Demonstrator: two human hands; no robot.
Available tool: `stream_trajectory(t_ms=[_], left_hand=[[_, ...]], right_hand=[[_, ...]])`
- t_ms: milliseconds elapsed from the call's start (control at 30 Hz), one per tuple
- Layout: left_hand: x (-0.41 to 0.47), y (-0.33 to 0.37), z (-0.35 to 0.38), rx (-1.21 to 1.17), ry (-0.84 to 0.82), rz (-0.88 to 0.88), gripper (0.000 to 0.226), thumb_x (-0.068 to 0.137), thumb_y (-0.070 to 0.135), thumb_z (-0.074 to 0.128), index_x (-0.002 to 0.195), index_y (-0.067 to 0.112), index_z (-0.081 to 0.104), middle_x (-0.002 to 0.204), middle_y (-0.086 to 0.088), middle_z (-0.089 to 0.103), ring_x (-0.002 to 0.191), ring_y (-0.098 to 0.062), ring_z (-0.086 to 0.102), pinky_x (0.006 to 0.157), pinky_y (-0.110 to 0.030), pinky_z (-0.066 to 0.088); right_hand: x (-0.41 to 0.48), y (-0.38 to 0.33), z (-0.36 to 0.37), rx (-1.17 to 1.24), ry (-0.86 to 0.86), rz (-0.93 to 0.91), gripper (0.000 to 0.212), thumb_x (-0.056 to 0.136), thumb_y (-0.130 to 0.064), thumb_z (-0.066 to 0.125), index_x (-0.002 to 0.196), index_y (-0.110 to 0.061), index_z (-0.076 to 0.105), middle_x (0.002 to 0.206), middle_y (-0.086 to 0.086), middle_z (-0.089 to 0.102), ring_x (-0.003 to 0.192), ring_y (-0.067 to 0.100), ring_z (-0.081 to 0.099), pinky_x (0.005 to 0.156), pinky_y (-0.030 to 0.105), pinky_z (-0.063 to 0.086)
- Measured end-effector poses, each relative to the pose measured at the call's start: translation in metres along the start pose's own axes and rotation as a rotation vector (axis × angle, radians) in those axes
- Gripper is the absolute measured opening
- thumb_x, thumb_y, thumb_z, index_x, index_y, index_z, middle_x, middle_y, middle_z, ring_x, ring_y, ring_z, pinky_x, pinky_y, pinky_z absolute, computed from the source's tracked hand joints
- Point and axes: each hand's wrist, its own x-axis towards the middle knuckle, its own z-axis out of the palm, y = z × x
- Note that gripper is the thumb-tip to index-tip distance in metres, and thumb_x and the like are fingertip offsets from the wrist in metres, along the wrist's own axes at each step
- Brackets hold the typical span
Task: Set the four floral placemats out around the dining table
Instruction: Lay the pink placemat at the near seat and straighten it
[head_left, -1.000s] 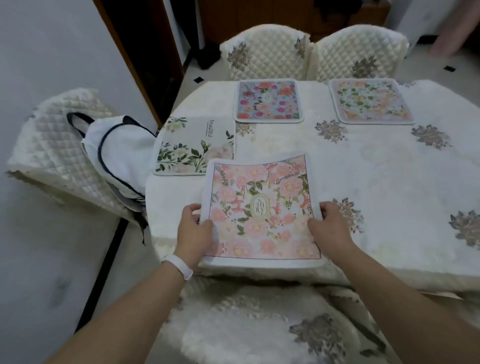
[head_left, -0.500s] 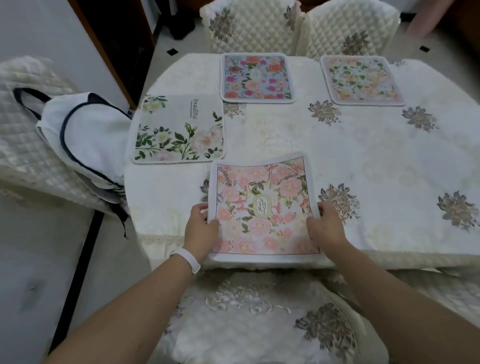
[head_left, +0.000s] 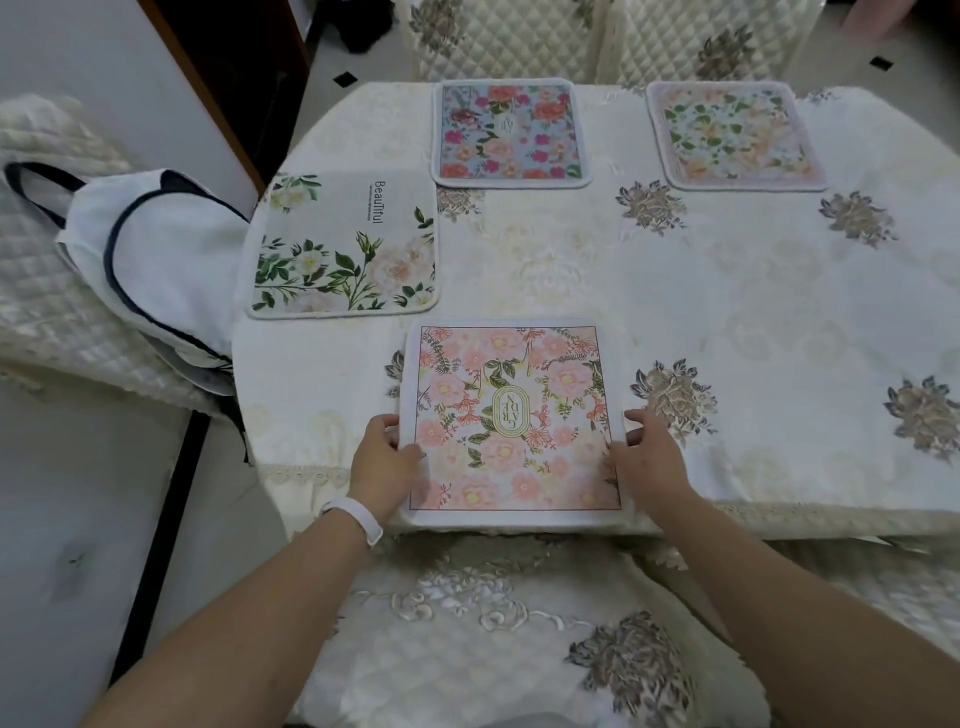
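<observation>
A pink floral placemat (head_left: 511, 421) lies flat at the near edge of the cream-clothed dining table (head_left: 753, 322). My left hand (head_left: 383, 462) grips its left edge and my right hand (head_left: 647, 460) grips its right edge. A grey placemat with white flowers and the word "Beautiful" (head_left: 345, 247) lies at the table's left side. A blue placemat with red and pink flowers (head_left: 510, 132) and a pale peach-and-green placemat (head_left: 732, 135) lie side by side along the far edge.
A quilted cream chair (head_left: 47, 291) at the left carries a white bag with dark straps (head_left: 156, 260). Two quilted chairs (head_left: 597, 36) stand behind the far edge. An embroidered chair seat (head_left: 493, 623) sits below my arms. A dark doorway (head_left: 234, 62) is at upper left.
The pink placemat has been squared up from a tilted position and now lies straight along the near edge. Both hands stay on its sides. The view has tipped downward.
</observation>
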Motion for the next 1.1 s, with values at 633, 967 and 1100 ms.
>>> stream_trajectory(t_ms=[633, 967, 1100], left_hand=[[-0.024, -0.024, -0.023, 0.505, -0.149, 0.297, 0.073, 0.076, 0.048, 0.075, 0.137, 0.018, 0.048, 0.129, 0.003, 0.052, 0.120, -0.019, 0.048, 0.102, -0.039, 0.043], [-0.033, -0.039, -0.023, 0.889, -0.121, 0.568, 0.094, 0.061, 0.074, 0.059, 0.133, 0.013, 0.055, 0.138, -0.014, 0.053, 0.124, -0.033, 0.051, 0.099, -0.046, 0.046], [-0.033, -0.039, -0.020, 0.898, -0.113, 0.558, 0.089, 0.065, 0.057, 0.078, 0.138, 0.015, 0.050, 0.145, -0.012, 0.046, 0.133, -0.031, 0.044, 0.106, -0.044, 0.040]], right_hand=[[-0.025, 0.044, -0.005, -0.666, -0.186, -0.345, 0.078, 0.081, -0.054, 0.062, 0.147, -0.024, 0.034, 0.157, 0.011, 0.023, 0.143, 0.029, 0.023, 0.115, 0.041, 0.024], [-0.025, 0.055, -0.001, -0.824, -0.230, -0.370, 0.102, 0.073, -0.073, 0.057, 0.154, -0.033, 0.009, 0.163, 0.011, 0.000, 0.149, 0.028, 0.003, 0.121, 0.044, 0.013], [-0.025, 0.052, -0.001, -0.819, -0.229, -0.363, 0.102, 0.073, -0.072, 0.059, 0.154, -0.034, 0.009, 0.163, 0.009, -0.001, 0.149, 0.028, 0.004, 0.120, 0.044, 0.015]])
